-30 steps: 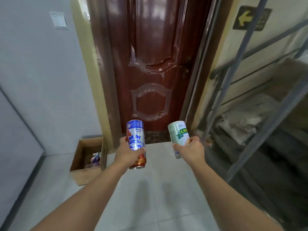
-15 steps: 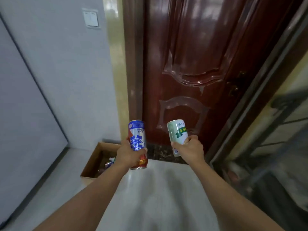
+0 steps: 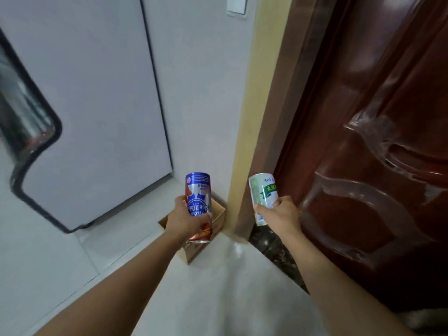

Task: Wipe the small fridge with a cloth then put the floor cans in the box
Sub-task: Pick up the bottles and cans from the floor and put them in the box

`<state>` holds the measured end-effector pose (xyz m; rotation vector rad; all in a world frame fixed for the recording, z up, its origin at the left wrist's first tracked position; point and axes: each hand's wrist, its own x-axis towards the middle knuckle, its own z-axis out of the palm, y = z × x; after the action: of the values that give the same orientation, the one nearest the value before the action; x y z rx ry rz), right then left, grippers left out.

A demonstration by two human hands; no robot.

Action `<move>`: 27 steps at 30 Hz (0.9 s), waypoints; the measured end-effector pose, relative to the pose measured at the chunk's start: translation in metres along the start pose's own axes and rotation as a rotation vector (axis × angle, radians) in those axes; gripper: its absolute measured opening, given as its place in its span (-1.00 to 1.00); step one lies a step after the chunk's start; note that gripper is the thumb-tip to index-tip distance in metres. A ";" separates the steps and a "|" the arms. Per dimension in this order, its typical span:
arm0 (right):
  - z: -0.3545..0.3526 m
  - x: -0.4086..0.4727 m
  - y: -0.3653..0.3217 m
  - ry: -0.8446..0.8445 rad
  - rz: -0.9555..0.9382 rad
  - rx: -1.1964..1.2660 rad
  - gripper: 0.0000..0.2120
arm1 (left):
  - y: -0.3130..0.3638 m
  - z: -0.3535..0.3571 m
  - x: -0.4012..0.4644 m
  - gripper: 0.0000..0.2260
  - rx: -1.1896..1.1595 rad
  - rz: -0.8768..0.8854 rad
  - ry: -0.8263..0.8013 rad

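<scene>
My left hand (image 3: 184, 220) grips a blue-and-red beer can (image 3: 198, 204), held upside down, its lettering inverted. My right hand (image 3: 281, 214) grips a pale green drink can (image 3: 263, 195), upright. Both cans are in the air, well apart from each other. The cardboard box (image 3: 213, 223) sits on the floor just behind the blue can, tucked into the corner by the yellow door frame (image 3: 244, 132); my hand hides what is inside it. A dark red wooden door (image 3: 363, 141) fills the right, a grey panel (image 3: 92, 105) the left, above pale floor tiles (image 3: 48, 270).
</scene>
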<state>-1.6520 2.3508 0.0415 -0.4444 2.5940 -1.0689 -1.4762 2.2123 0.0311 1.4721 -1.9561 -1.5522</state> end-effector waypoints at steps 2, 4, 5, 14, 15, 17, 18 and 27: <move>0.017 0.021 -0.007 -0.069 -0.030 -0.009 -0.49 | -0.003 -0.001 0.011 -0.25 -0.008 -0.054 0.053; 0.035 0.041 -0.018 -0.128 -0.063 -0.010 -0.51 | -0.007 -0.003 0.026 -0.25 -0.023 -0.102 0.102; 0.045 0.051 -0.024 -0.160 -0.080 -0.013 -0.50 | -0.009 -0.004 0.035 -0.26 -0.029 -0.123 0.119; 0.143 0.149 -0.067 -0.329 -0.129 -0.126 -0.47 | -0.024 -0.011 0.145 -0.29 -0.127 -0.250 0.207; 0.153 0.158 -0.071 -0.331 -0.140 -0.126 -0.50 | -0.025 -0.012 0.157 -0.29 -0.132 -0.259 0.215; 0.172 0.174 -0.077 -0.347 -0.161 -0.139 -0.53 | -0.028 -0.014 0.178 -0.30 -0.143 -0.292 0.233; 0.181 0.182 -0.080 -0.365 -0.171 -0.157 -0.53 | -0.030 -0.015 0.188 -0.30 -0.151 -0.316 0.241; 0.260 0.253 -0.085 -0.565 -0.187 -0.315 -0.54 | -0.052 -0.004 0.248 -0.31 -0.246 -0.503 0.317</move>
<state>-1.7673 2.0318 -0.1128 -0.9269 2.2291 -0.4764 -1.5595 2.0146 -0.1033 2.0467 -1.2291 -1.5431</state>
